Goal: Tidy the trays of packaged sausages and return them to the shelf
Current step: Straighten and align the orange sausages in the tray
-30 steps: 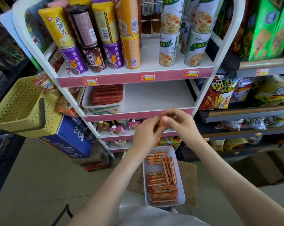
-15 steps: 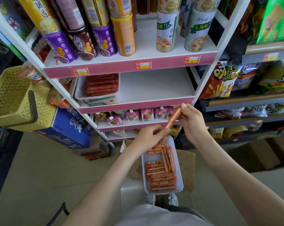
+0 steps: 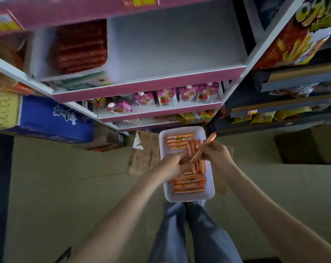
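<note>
A person stands over a white tray (image 3: 189, 198) of orange packaged sausages (image 3: 187, 184), which sits low in front of their jeans-clad legs (image 3: 191, 234), below the shop shelf (image 3: 170, 54); what carries the tray is hidden. The right hand (image 3: 216, 155) pinches a single sausage (image 3: 205, 146) between thumb and curled fingers, holding it tilted above the tray's right edge with its tip towards the shelf. The left hand (image 3: 171, 164) reaches in over the tray's left edge, fingers bent down onto the pile at mid-tray and close to the lower end of the lifted sausage; blur makes it impossible to tell whether they grip anything. In the tray, sausages lie crosswise at the far and near ends and lengthwise along the right side. On the shelf board above, a second tray (image 3: 36, 59) of red sausages (image 3: 81, 46) sits at the left end. Pink pouches (image 3: 168, 95) line the next board down. A blue box (image 3: 52, 118) and a yellow basket (image 3: 1, 107) stand at left, a snack bag (image 3: 297, 40) at right, and cardboard (image 3: 143, 156) lies just left of the white tray.
</note>
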Demonstrator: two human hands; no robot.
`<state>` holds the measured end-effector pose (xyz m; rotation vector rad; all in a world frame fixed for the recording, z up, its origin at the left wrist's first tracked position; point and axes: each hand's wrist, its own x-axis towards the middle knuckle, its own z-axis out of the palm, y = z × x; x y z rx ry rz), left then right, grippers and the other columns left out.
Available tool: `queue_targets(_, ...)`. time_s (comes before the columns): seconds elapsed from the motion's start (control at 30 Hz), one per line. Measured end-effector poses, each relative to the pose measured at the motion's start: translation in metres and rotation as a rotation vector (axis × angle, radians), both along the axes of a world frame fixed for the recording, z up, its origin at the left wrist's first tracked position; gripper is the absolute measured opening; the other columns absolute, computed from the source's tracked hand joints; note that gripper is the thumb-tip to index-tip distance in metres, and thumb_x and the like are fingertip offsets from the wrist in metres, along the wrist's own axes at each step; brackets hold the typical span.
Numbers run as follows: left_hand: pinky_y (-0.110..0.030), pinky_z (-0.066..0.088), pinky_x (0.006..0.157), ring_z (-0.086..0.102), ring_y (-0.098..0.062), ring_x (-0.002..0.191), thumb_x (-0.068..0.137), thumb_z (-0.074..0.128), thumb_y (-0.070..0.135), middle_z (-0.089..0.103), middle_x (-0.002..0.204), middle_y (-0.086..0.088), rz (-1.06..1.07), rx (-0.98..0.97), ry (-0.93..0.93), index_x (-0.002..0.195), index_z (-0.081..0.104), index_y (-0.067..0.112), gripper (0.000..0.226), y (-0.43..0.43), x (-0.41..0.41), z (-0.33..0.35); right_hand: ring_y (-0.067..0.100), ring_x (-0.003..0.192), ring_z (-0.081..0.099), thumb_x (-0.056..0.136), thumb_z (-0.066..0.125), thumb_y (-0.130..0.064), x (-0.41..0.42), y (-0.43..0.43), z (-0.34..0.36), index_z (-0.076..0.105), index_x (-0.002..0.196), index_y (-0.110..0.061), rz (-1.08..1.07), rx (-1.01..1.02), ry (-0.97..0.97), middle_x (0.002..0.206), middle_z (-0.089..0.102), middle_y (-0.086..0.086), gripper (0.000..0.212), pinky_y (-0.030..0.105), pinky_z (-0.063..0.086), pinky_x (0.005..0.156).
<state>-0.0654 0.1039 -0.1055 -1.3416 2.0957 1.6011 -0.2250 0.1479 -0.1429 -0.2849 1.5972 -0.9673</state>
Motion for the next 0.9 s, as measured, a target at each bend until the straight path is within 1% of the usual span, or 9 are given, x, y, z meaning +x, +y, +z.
queue_targets(0.13, -0.012, 0.036, 0.068, 0.059, -0.013, 0.099, 0.095, 0.053, 0.019, 0.063, 0.108, 0.003, 0.015, -0.112, -0.144, 0.119, 0.06, 0.013, 0.025, 0.005, 0.007, -0.06, 0.027, 0.079, 0.058, 0.091, 0.058, -0.015, -0.017, 0.007, -0.064, 0.056, 0.083, -0.013, 0.171, 0.213, 0.364, 0.077, 0.061, 0.002, 0.008, 0.044, 0.048, 0.074)
queue_targets(0.2, -0.021, 0.037, 0.068, 0.062, -0.023, 0.099, 0.096, 0.049, 0.017, 0.066, 0.109, -0.005, -0.008, -0.15, -0.246, 0.118, 0.059, 0.013, 0.025, 0.007, 0.01, -0.089, 0.028, 0.086, 0.058, 0.092, 0.055, -0.019, -0.018, 0.01, -0.082, 0.052, 0.102, -0.012, 0.331, 0.228, 0.501, 0.09, 0.059, 0.003, 0.013, 0.034, 0.042, 0.073)
queue_targets(0.3, -0.024, 0.043, 0.072, 0.06, -0.026, 0.101, 0.096, 0.044, 0.019, 0.063, 0.115, -0.008, -0.076, -0.226, -0.343, 0.124, 0.056, 0.016, 0.03, 0.01, 0.013, -0.133, 0.033, 0.11, 0.055, 0.096, 0.046, -0.021, -0.008, 0.012, -0.112, 0.03, 0.142, -0.014, 0.504, 0.143, 0.62, 0.129, 0.051, 0.011, 0.049, 0.039, 0.046, 0.084)
queue_targets(0.4, -0.024, 0.04, 0.093, 0.049, -0.028, 0.122, 0.097, 0.043, 0.022, 0.051, 0.134, -0.011, -0.232, -0.265, -0.491, 0.141, 0.038, 0.013, 0.046, 0.015, 0.014, -0.175, 0.033, 0.128, 0.045, 0.1, 0.037, -0.013, 0.005, 0.009, -0.148, 0.009, 0.152, -0.015, 0.679, 0.073, 0.732, 0.152, 0.028, 0.013, 0.059, 0.043, 0.047, 0.094)
queue_targets(0.53, -0.04, 0.011, 0.116, 0.024, -0.03, 0.138, 0.102, 0.025, 0.019, 0.026, 0.151, -0.012, -0.456, -0.447, -0.628, 0.149, 0.01, 0.008, 0.051, 0.021, 0.012, -0.227, 0.031, 0.147, 0.008, 0.101, 0.037, -0.008, 0.011, -0.002, -0.188, -0.012, 0.151, -0.015, 0.964, 0.071, 0.951, 0.16, -0.008, 0.011, 0.071, 0.04, 0.035, 0.108)
queue_targets(0.63, -0.043, 0.005, 0.117, 0.018, -0.032, 0.141, 0.102, 0.023, 0.018, 0.019, 0.153, -0.013, -0.519, -0.408, -0.657, 0.151, 0.003, 0.006, 0.054, 0.023, 0.008, -0.257, 0.029, 0.147, -0.003, 0.1, 0.034, -0.015, 0.017, 0.009, -0.222, -0.014, 0.151, -0.016, 0.982, 0.101, 1.001, 0.159, -0.015, 0.01, 0.071, 0.04, 0.023, 0.115)
queue_targets(0.73, -0.045, 0.037, 0.104, 0.056, -0.034, 0.108, 0.088, 0.029, 0.009, 0.058, 0.118, -0.016, -0.475, -0.506, -0.593, 0.133, 0.048, 0.001, 0.049, 0.026, 0.002, -0.277, 0.021, 0.147, -0.01, 0.094, 0.019, -0.014, 0.026, 0.027, -0.245, -0.005, 0.153, -0.014, 0.912, 0.011, 1.038, 0.161, -0.009, 0.004, 0.063, 0.037, 0.005, 0.121)
queue_targets(0.8, -0.041, 0.05, 0.086, 0.061, -0.03, 0.086, 0.081, 0.029, 0.008, 0.063, 0.096, -0.011, -0.426, -0.538, -0.561, 0.113, 0.064, 0.004, 0.047, 0.026, -0.005, -0.279, 0.024, 0.147, -0.002, 0.093, 0.024, -0.012, 0.027, 0.038, -0.257, 0.016, 0.153, -0.011, 0.985, -0.117, 1.178, 0.16, 0.01, 0.008, 0.06, 0.041, 0.005, 0.12)
queue_targets(0.9, -0.039, 0.038, 0.097, 0.048, -0.03, 0.114, 0.095, 0.028, 0.01, 0.05, 0.123, -0.012, -0.346, -0.493, -0.591, 0.128, 0.048, 0.009, 0.039, 0.015, -0.008, -0.277, 0.03, 0.146, 0.008, 0.093, 0.029, -0.023, 0.025, 0.05, -0.274, 0.032, 0.148, -0.012, 1.144, -0.188, 1.305, 0.156, 0.025, 0.011, 0.056, 0.049, 0.009, 0.116)
